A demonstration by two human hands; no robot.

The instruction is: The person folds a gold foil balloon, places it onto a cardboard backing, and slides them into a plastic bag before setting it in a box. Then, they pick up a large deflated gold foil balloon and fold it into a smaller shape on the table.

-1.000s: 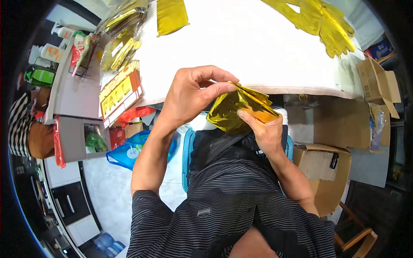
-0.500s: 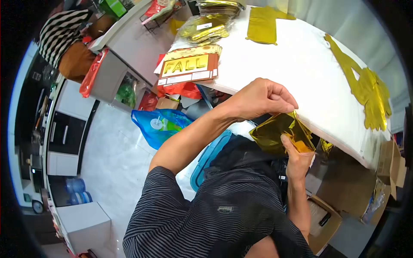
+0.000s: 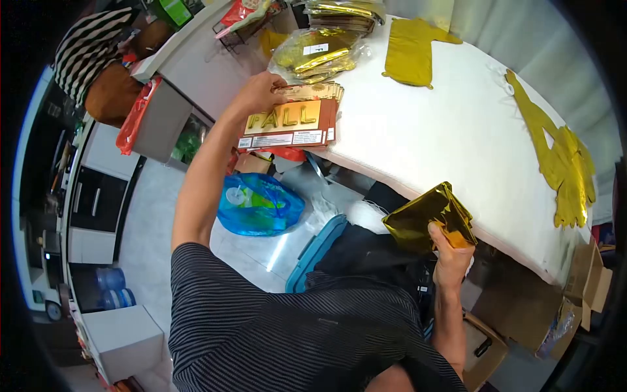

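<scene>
My left hand (image 3: 261,93) reaches to the upper left of a stack of flat packets, its fingers curled over the edge of the top FALL packet (image 3: 287,117). That packet shows gold balloon letters on a cream panel with a reddish-brown border. At the table's front edge my right hand (image 3: 452,256) is closed round a folded gold foil balloon (image 3: 418,219), its thumb pressed on the foil. An orange-looking patch shows beside the thumb. Two more gold foil balloons lie flat on the white table (image 3: 450,130): one at the back (image 3: 408,55), one at the right (image 3: 555,157).
Plastic-wrapped gold foil packs (image 3: 320,52) stand behind the packets. Below the table are a blue plastic bag (image 3: 258,212) and a teal-rimmed container (image 3: 317,251). Cardboard boxes (image 3: 588,277) stand at the right. Another person in a striped top (image 3: 88,52) is at the upper left.
My left hand has let go of the gold foil's top corner and moved up and left to the FALL packets. My right hand still holds the foil in about the same place.
</scene>
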